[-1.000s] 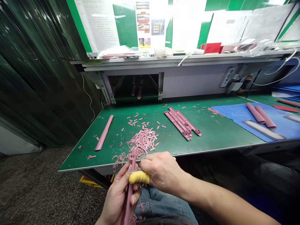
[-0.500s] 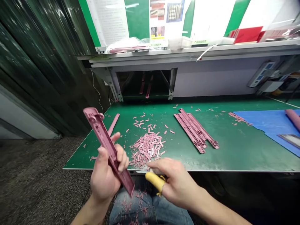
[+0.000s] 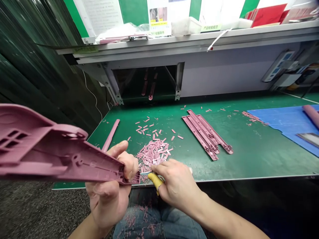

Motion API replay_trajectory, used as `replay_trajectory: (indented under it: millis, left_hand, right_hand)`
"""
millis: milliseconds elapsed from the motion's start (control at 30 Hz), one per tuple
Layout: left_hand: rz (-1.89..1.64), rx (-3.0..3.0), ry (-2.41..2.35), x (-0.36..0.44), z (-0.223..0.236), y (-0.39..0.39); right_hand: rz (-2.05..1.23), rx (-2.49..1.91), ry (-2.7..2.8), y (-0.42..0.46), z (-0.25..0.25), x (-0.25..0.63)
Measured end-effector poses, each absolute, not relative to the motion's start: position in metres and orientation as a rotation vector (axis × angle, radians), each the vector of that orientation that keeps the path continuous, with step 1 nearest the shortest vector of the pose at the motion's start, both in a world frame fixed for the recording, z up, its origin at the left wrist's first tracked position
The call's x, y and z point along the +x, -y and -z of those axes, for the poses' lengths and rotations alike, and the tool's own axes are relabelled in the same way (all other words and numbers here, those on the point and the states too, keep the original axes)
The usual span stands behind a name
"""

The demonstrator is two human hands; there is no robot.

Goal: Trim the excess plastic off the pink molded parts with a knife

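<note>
A long pink plastic part is gripped in my left hand, its wide end close to the camera at the left and its narrow end over the table's front edge. My right hand wears a yellow cover on the thumb and is closed on a small knife, whose blade points left at the narrow end of the part. Contact between blade and part is hard to make out. Just behind the hands lies a pile of pink plastic scraps.
Several long pink parts lie side by side on the green table. One more pink part rests at the left. A blue sheet covers the right side. A metal shelf runs above the back. Pink shavings lie on my jeans.
The pink part has swung from upright and tilted to nearly level, its wide end now near the camera. My right hand has moved slightly left, bringing the blade to its narrow end.
</note>
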State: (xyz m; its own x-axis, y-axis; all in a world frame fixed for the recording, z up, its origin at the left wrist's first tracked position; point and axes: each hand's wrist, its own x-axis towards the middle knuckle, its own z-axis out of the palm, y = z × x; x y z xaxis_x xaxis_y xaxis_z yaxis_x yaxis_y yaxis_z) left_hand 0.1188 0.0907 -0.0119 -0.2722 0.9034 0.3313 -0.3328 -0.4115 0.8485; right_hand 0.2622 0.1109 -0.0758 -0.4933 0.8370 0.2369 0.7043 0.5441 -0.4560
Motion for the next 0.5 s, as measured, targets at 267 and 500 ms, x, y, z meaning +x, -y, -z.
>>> replay_trajectory:
  millis: [267, 500]
  left_hand:
    - [-1.799, 1.254, -0.748, 0.085, 0.007, -0.092]
    - [-1.910, 1.036, -1.078, 0.059, 0.019, -0.124]
  right_hand:
    - [-1.046, -0.942, 1.866, -0.122, 0.079, 0.271]
    - [-0.954, -0.536, 1.854, -0.107, 0.085, 0.227]
